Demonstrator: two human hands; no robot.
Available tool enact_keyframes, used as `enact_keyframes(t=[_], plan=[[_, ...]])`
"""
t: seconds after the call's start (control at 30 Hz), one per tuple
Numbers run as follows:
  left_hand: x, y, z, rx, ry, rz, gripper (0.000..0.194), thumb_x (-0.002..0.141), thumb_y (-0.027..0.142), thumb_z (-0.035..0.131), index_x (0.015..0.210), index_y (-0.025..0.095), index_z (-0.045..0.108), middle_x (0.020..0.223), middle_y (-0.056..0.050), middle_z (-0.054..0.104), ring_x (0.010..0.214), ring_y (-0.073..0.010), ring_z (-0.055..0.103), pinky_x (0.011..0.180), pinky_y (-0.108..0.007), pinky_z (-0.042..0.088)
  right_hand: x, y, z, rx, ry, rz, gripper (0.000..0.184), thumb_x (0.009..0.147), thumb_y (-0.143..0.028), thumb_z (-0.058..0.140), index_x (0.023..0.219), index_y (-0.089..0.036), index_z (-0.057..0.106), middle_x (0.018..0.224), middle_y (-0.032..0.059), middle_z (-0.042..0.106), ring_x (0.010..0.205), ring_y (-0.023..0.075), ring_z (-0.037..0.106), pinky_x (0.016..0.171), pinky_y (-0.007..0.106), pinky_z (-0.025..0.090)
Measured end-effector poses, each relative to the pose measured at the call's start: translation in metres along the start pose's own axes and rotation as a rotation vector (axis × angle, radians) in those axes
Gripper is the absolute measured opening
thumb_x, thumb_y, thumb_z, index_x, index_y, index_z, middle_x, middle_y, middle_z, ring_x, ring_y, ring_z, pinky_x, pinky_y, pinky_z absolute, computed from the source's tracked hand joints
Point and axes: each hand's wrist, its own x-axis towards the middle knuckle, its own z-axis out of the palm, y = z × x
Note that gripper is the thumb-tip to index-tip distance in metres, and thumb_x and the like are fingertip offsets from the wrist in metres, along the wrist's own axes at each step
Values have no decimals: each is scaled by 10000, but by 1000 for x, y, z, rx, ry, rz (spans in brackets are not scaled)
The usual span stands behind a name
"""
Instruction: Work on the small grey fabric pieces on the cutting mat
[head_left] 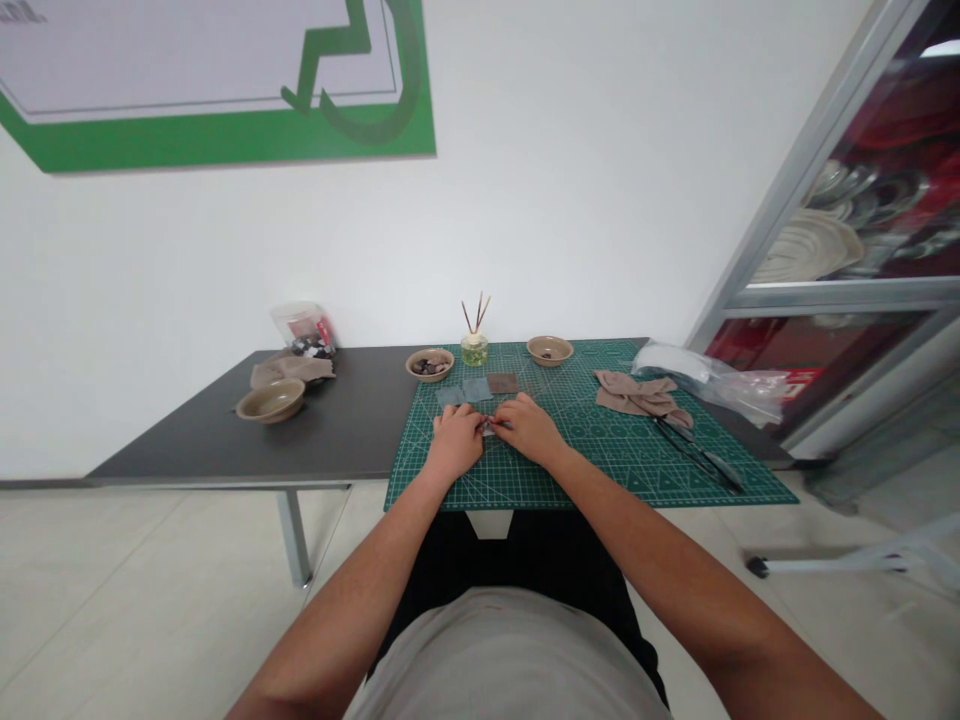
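My left hand (pixel 457 441) and my right hand (pixel 530 430) meet low over the green cutting mat (pixel 592 465), fingertips pinched close together. Between them shows a small pale piece (pixel 488 429), mostly covered by the fingers; its kind is too small to tell. Just beyond the hands lie flat blue-grey fabric pieces (pixel 476 388) and a brown fabric piece (pixel 502 383). Behind those stand a bowl of dark, stone-like bits (pixel 430 365), a glass reed diffuser (pixel 474 349) and a second bowl (pixel 550 351) with a few small dark bits.
At the right of the mat are a crumpled brown cloth (pixel 637 393), a dark long-handled tool (pixel 697 455) and a clear plastic bag (pixel 712 380). On the dark table (pixel 337 430) to the left stand an empty-looking bowl (pixel 271 401), a folded cloth (pixel 281 369) and a clear tub (pixel 306 328).
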Motion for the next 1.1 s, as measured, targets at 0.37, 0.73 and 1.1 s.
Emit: enact_keyframes(t=[0.37, 0.73, 1.1], plan=[[1, 0, 2, 15, 14, 12, 325, 932, 252, 406, 1119, 239, 671, 1128, -86, 621, 1060, -264, 471, 865, -414, 392, 3, -3, 2, -9, -24, -21, 118, 861, -235, 636, 755, -192, 667, 821, 27, 635, 829, 180, 486, 834, 323, 371], [1, 1, 0, 26, -11, -9, 339, 937, 257, 396, 1132, 264, 673, 1154, -85, 620, 1081, -260, 468, 873, -414, 387, 1, -3, 1, -7, -24, -45, 98, 862, -217, 632, 772, -191, 661, 835, 28, 637, 836, 178, 493, 840, 324, 369], [0, -1, 3, 14, 21, 10, 335, 933, 269, 411, 1142, 262, 673, 1143, -78, 620, 1063, -261, 466, 872, -415, 388, -1, -2, 0, 22, -22, -45, 91, 853, -229, 647, 767, -199, 660, 837, 24, 634, 842, 180, 489, 842, 330, 374]])
